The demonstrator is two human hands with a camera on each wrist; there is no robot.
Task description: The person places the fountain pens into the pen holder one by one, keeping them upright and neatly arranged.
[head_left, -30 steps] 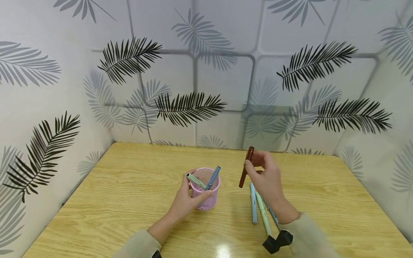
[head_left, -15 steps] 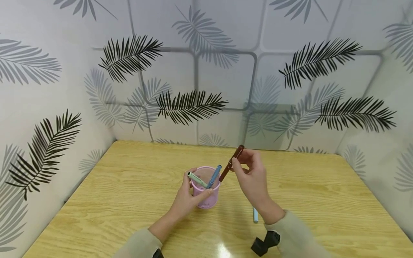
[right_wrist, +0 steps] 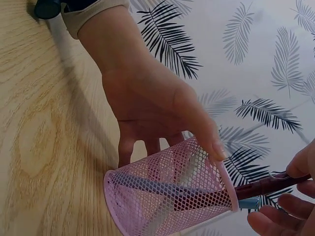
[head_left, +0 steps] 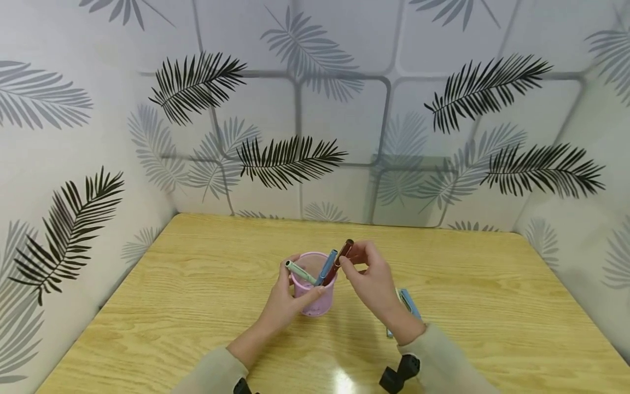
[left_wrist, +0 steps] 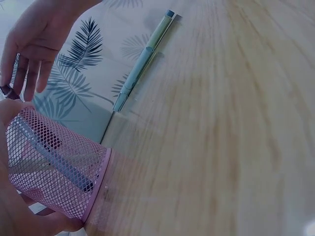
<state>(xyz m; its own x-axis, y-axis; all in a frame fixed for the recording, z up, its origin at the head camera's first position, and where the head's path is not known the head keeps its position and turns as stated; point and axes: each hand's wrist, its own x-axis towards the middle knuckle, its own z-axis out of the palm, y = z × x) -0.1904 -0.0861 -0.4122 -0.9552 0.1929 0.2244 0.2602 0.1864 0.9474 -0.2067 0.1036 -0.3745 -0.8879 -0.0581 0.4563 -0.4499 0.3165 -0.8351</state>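
Observation:
A pink mesh pen cup (head_left: pixel 315 307) stands on the table, held round its side by my left hand (head_left: pixel 281 307), thumb near the front of the rim. Inside it lean a light green pen (head_left: pixel 300 272) and a blue pen (head_left: pixel 326 267). My right hand (head_left: pixel 370 279) pinches a dark red pen (head_left: pixel 345 250) near its upper part. In the right wrist view the red pen's lower half shows through the mesh (right_wrist: pixel 202 199), inside the cup. The left wrist view shows my left hand (left_wrist: pixel 15 206) curled about the cup.
More pens, among them a blue pen (head_left: pixel 410 303), lie on the wooden table (head_left: pixel 206 284) to the right, partly hidden behind my right forearm. Behind the table rises a wall (head_left: pixel 339 186) with a leaf pattern.
My right hand has moved left with the red pen, tilting it and lowering its end into the cup. The left hand keeps hold of the cup in the same place.

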